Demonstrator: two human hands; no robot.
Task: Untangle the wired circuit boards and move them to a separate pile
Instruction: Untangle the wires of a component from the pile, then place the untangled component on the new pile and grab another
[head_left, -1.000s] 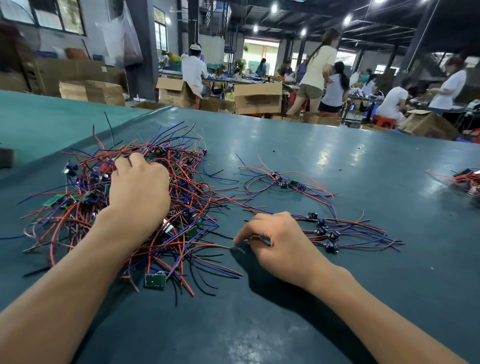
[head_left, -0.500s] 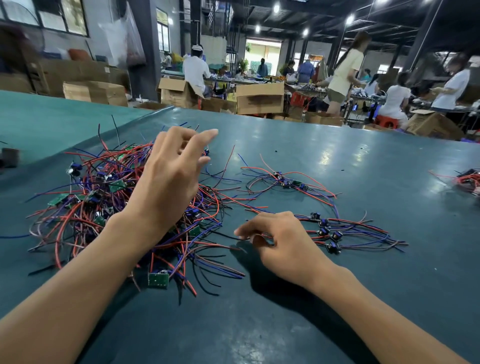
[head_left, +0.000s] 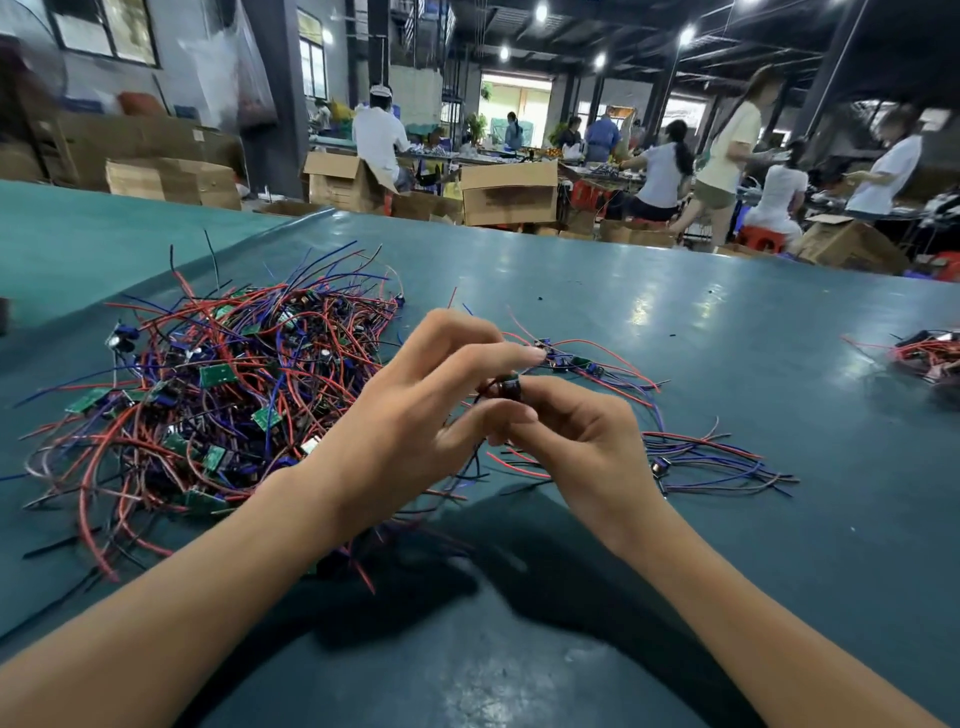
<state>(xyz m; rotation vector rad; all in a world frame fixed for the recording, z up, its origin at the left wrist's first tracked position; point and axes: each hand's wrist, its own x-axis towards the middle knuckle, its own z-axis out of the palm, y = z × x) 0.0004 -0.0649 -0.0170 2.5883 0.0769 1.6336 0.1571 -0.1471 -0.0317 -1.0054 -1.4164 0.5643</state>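
A big tangle of red, blue and black wires with small green circuit boards (head_left: 218, 400) lies on the left of the teal table (head_left: 701, 364). To its right spreads a thinner pile of separated wired boards (head_left: 696, 457). My two hands meet above the gap between the piles. My right hand (head_left: 576, 441) pinches a small dark wired board (head_left: 506, 387), whose wires hang down. My left hand (head_left: 415, 415) reaches in with thumb and forefinger at the same piece; its other fingers are extended.
Another small heap of wired boards (head_left: 930, 353) sits at the table's far right edge. Cardboard boxes (head_left: 509, 192) stand beyond the far edge, and several people work at benches behind them. A second teal table (head_left: 104, 228) adjoins on the left.
My left hand has left the big tangle and moved right to meet my right hand. My right hand has lifted off the table with a wired board.
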